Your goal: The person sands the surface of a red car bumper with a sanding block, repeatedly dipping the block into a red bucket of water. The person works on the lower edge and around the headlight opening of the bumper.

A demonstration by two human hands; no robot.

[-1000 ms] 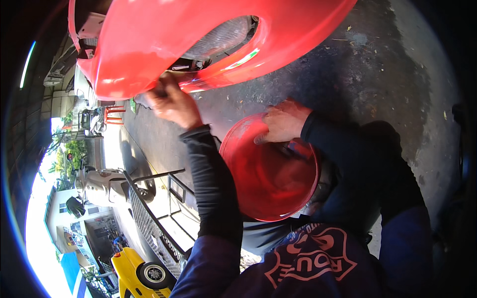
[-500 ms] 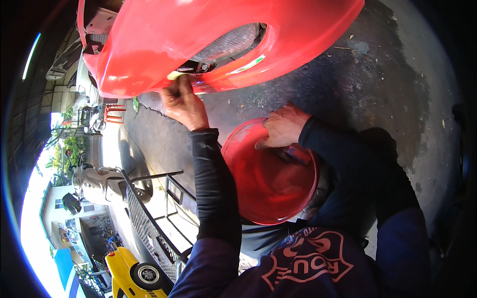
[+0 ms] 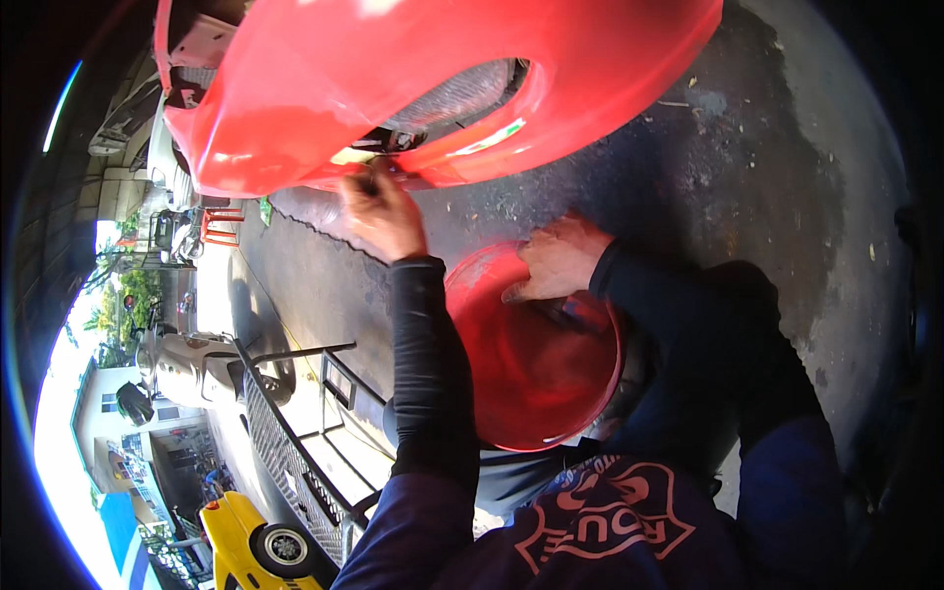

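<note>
A glossy red car bumper (image 3: 305, 98) with an oval mesh-filled opening fills the upper part of the view. Just below its lower edge is my left hand (image 3: 385, 214), its fingers bent and pressed together at the fingertips. What they hold, if anything, is hidden and blurred. A small pale yellow patch (image 3: 354, 155) shows beside these fingertips; I cannot tell whether it belongs to the bumper. My right hand (image 3: 562, 258) grips the far rim of a red bucket (image 3: 536, 379), thumb inside. The bucket tilts with its mouth toward me, and a shadowed reddish object (image 3: 593, 315) shows inside.
A black metal-mesh frame (image 3: 295, 442) stands at lower left, with a grey motor scooter (image 3: 182, 369) beyond it. Farther off are a yellow vehicle (image 3: 236, 541) and an orange stool (image 3: 222, 226). Dark stained concrete floor (image 3: 747, 187) stretches to the right.
My left hand has moved slightly right and down, away from the bumper's edge. My right hand stays on the bucket's rim, and the bucket has barely shifted.
</note>
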